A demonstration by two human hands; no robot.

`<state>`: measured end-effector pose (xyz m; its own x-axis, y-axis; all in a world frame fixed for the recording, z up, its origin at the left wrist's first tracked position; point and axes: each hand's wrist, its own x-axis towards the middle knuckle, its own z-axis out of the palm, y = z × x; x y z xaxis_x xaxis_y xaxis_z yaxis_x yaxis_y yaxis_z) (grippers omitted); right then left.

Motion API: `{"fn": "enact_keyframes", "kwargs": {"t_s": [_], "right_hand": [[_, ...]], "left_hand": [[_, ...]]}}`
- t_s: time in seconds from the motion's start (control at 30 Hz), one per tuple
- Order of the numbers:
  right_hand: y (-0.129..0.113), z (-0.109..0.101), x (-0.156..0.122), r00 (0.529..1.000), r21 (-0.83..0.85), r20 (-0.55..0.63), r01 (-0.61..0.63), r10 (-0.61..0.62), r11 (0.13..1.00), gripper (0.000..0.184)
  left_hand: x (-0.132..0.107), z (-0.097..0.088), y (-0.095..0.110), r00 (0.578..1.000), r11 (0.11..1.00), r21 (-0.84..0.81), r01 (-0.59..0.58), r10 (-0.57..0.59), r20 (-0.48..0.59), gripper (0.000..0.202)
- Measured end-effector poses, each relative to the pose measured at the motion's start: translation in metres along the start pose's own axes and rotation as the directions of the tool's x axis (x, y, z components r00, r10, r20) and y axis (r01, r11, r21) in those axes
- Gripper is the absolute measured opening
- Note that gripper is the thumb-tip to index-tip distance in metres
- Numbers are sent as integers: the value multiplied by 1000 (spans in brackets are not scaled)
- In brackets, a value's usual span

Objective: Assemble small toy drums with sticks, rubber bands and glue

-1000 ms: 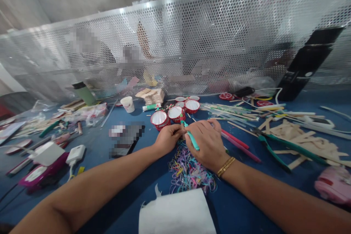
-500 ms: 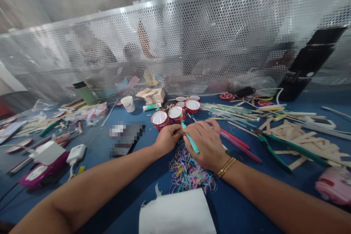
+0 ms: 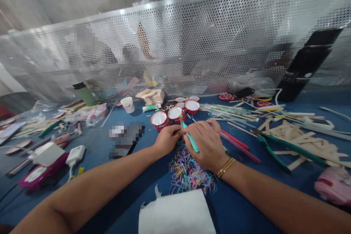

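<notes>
My right hand point(image 3: 204, 142), with a gold bracelet at the wrist, is closed round a slim turquoise pen-like tool point(image 3: 193, 142). This tool slants away from me, its green far end beside the red-rimmed round cups point(image 3: 174, 114). My left hand point(image 3: 168, 139) touches the right at the fingertips, thumb and fingers pinched together. Whatever lies between those fingers is hidden. Just below both hands spreads a tangled heap of coloured rubber bands point(image 3: 189, 172).
A white paper roll point(image 3: 177, 214) lies nearest me. To the right are green-handled pliers point(image 3: 274, 153), wooden sticks point(image 3: 309, 140) and pink pens point(image 3: 241, 146). A phone point(image 3: 128, 140) and paper cup point(image 3: 127, 105) sit left. A perforated metal screen point(image 3: 208, 36) stands behind.
Both hands keep almost the same place and grip. The whole view has shifted very slightly; nothing has visibly been picked up or let go.
</notes>
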<state>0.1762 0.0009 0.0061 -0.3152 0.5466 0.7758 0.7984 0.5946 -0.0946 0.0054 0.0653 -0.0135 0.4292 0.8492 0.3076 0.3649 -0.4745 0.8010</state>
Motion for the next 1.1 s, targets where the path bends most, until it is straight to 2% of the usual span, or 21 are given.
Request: {"fn": "enact_keyframes", "kwargs": {"t_s": [0.23,0.4,0.6,0.77,0.97,1.1], "right_hand": [[0,1,0,999,19,-4,35,-35,999,13],[1,0,0,1000,-14,-3,-12,12,1000,12],[0,1,0,999,-14,-11,35,-35,999,12],[0,0,0,1000,-19,-11,-12,12,1000,11],[0,0,0,999,0,-12,36,-36,999,12],[0,0,0,1000,-6,-5,13,-13,1000,11]], "left_hand": [[-1,0,0,1000,1000,22,12,-12,-14,31],[-1,0,2,1000,1000,-2,24,-24,5,31],[0,1,0,1000,1000,10,15,-15,-19,32],[0,0,2,1000,1000,-10,18,-18,1,31],[0,0,-1,1000,1000,21,4,-3,-12,28],[0,0,-1,1000,1000,5,7,-7,-5,29]]}}
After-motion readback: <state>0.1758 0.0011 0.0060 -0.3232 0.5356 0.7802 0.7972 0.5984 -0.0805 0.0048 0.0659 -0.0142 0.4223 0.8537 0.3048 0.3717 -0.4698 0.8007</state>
